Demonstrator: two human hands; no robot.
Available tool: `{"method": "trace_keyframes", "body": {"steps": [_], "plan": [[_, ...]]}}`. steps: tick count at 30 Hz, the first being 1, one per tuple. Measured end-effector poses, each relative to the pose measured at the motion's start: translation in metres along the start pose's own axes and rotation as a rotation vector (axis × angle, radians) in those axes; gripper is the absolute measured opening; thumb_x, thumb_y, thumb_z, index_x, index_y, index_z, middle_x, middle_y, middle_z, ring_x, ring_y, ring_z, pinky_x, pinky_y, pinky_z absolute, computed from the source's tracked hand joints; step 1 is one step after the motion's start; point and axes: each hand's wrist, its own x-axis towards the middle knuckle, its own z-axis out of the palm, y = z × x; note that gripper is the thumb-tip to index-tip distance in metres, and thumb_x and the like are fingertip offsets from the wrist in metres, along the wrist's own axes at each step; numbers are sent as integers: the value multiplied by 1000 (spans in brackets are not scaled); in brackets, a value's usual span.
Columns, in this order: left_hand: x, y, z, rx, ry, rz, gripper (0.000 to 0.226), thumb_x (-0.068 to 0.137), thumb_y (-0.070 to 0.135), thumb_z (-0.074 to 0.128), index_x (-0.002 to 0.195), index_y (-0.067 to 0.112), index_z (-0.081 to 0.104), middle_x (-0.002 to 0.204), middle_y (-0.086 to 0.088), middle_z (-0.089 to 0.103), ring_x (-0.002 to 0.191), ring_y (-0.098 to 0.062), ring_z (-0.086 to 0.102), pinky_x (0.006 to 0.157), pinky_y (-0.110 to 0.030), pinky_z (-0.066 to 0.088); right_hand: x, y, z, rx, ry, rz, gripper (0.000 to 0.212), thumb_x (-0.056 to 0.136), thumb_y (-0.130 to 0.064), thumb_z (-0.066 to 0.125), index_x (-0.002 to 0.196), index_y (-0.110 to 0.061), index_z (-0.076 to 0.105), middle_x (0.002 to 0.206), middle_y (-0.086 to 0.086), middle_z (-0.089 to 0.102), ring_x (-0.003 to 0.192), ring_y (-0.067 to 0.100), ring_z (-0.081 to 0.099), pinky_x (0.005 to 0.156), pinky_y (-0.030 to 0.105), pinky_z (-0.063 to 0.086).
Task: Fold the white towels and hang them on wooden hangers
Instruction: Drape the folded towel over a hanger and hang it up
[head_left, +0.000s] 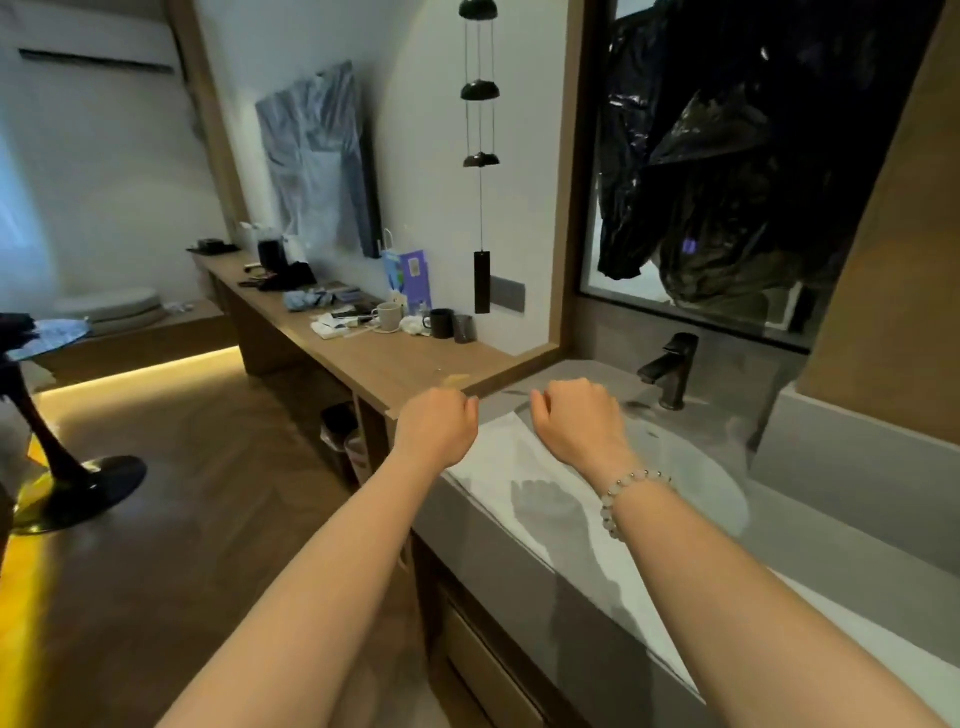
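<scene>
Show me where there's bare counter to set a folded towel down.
Bare: the wooden counter between the dark mug and the sink. Crowded: farther along, from the beige mug back, papers, a blue cloth and a blue bag fill it. The white towel covers the sink counter's front.

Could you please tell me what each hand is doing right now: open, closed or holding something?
Left hand: fingers curled at the far edge of the towel; grip cannot be told.
Right hand: likewise curled at that edge; grip cannot be told.
</scene>
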Motion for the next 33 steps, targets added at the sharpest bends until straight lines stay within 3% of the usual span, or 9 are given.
{"method": "trace_keyframes", "body": {"steps": [4, 11, 15, 21, 26, 30, 33], "plan": [[35, -53, 6, -34, 20, -70, 42, 101, 32, 32, 72, 11, 54, 71, -5, 55, 65, -21, 51, 60, -30, 37, 41, -24, 39, -9, -55, -11, 36, 99, -30, 35, 71, -11, 49, 73, 5, 50, 74, 26, 54, 64, 31, 38], [125, -127, 42, -112, 25, -108, 44, 99, 34, 35, 66, 15, 56, 66, -3, 59, 61, -17, 56, 60, -31, 46, 156, -55, 119, 66, -96, -11, 39, 98, -30, 37, 78, -10, 64, 76, 6, 61, 74, 22, 61, 71, 37, 53], [193, -156, 69, -108, -44, -96, 45, 101, 35, 34, 62, 19, 49, 61, 1, 52, 53, -9, 47, 48, -23, 31, 224, -60, 167, 78, -116, -5, 37, 99, -31, 36, 76, -13, 59, 74, 3, 58, 73, 19, 60, 72, 35, 52], [289, -186, 86, -110, -83, -53, 43, 101, 35, 33, 71, 15, 57, 68, -2, 57, 63, -15, 55, 61, -28, 46, 310, -55, 211, 87, -120, 94, 36, 99, -29, 36, 75, -14, 58, 72, 3, 58, 68, 15, 57, 66, 27, 49], [331, -213, 136, -109, -208, -106, 38, 100, 34, 35, 69, 19, 52, 67, 2, 54, 59, -9, 51, 50, -21, 34, 333, -51, 261, 86, -250, 171, 36, 98, -28, 38, 74, -14, 60, 70, 1, 59, 67, 14, 59, 65, 28, 51], [350, -224, 189, -100, -328, -72, 32, 99, 32, 37, 84, 15, 59, 81, -1, 58, 68, -11, 54, 57, -22, 40, 345, -40, 301, 4, -355, 286, 29, 97, -23, 42, 72, -15, 55, 72, -1, 56, 77, 19, 63, 67, 27, 49], [367, -228, 223, -121, -388, -43, 28, 99, 32, 38, 91, 14, 59, 90, -2, 59, 78, -14, 58, 70, -27, 51, 361, -33, 327, -53, -445, 399, 22, 95, -19, 43, 89, -12, 63, 93, 6, 65, 91, 24, 64, 74, 32, 51]]}}
